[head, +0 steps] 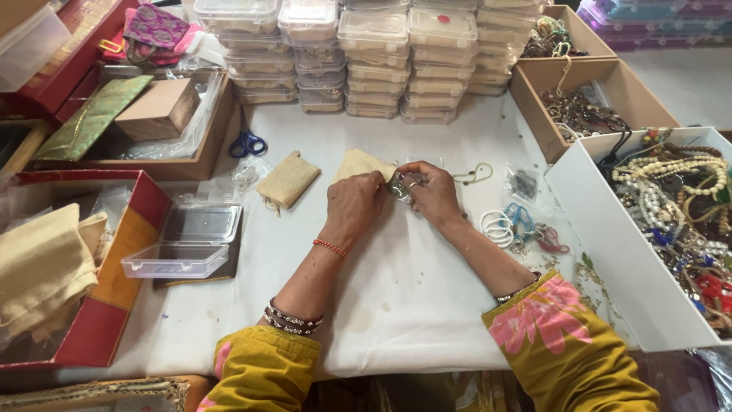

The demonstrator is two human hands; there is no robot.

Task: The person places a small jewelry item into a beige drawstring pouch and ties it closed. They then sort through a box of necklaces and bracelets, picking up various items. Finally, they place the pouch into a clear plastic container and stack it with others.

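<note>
Here, both hands meet near the middle of the counter [412,305], which is covered in a white cloth. The left hand [353,204] pinches the edge of a small clear packet [399,187], fingers closed on it, and it also touches a beige pouch [358,163] lying just behind. The right hand [433,192] grips the same packet from the other side — a ring shows on one finger. What the packet contains is too small to tell.

A second beige pouch [287,180] lies just left of the hands, with blue-handled scissors [247,143] beyond it. A thin green cord [474,174] lies close to the right hand, and white bangles [497,226] sit with blue and pink pieces near the right forearm. Further right stands a white box [610,252] heaped with beads and necklaces. Stacks of clear lidded containers [374,61] line the far edge — well apart from the hands. At the left, an empty clear tub [179,261] rests beside a red box [99,320] holding folded cream cloth.
</note>
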